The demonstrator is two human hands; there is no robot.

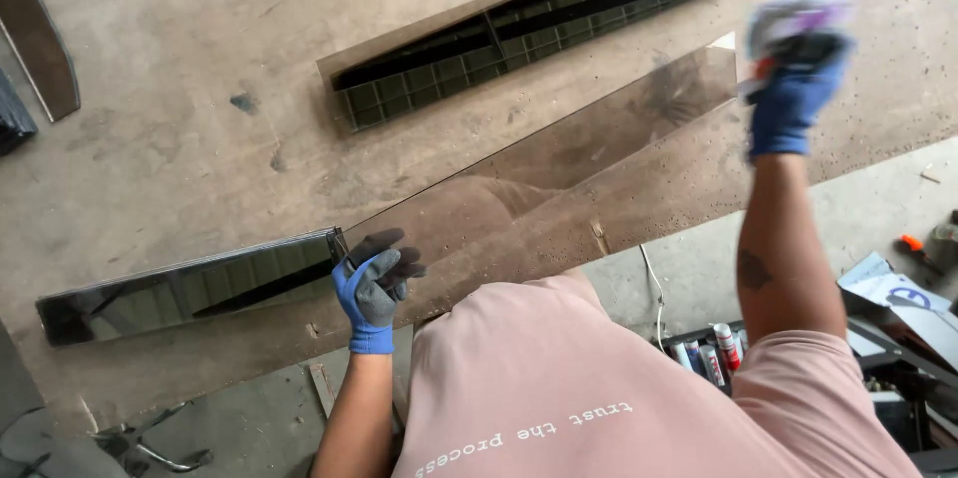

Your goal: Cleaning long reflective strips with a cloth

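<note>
While the left hand (373, 288), in a blue and grey knit glove, lay palm-down with its fingers spread flat on the long strip of tinted glass (559, 164), the right hand (793, 79), in a matching blue glove, was raised over the far end of that strip and closed around a bunched white and purple rag (803, 4); motion blur hid the exact finger positions there. The glass was a narrow, smooth, brownish pane with straight cut edges, lying flat and running diagonally across the workbench (180, 119) from lower left to upper right. Its surface was glossy enough to mirror the person's arm and the ceiling grid. At its left end the reflection turned dark, nearly black, and the left hand pressed just beside that darker stretch. A second tinted glass strip (529, 29), shorter and of the same rectangular shape, lay well apart on the bench beyond the first, roughly parallel to it, also showing a grid reflection. The bench top was a worn, matt brown board, scuffed, stained and dusted with fine grit along its near edge. A dark curved piece (40, 39) rested at the bench's upper left corner. Below the bench edge, on the grey concrete floor to the right, stood a dark tray of cartridge tubes (709, 348), with loose papers (893, 288) near it. The person wore a pale pink short-sleeved shirt (559, 378).
</note>
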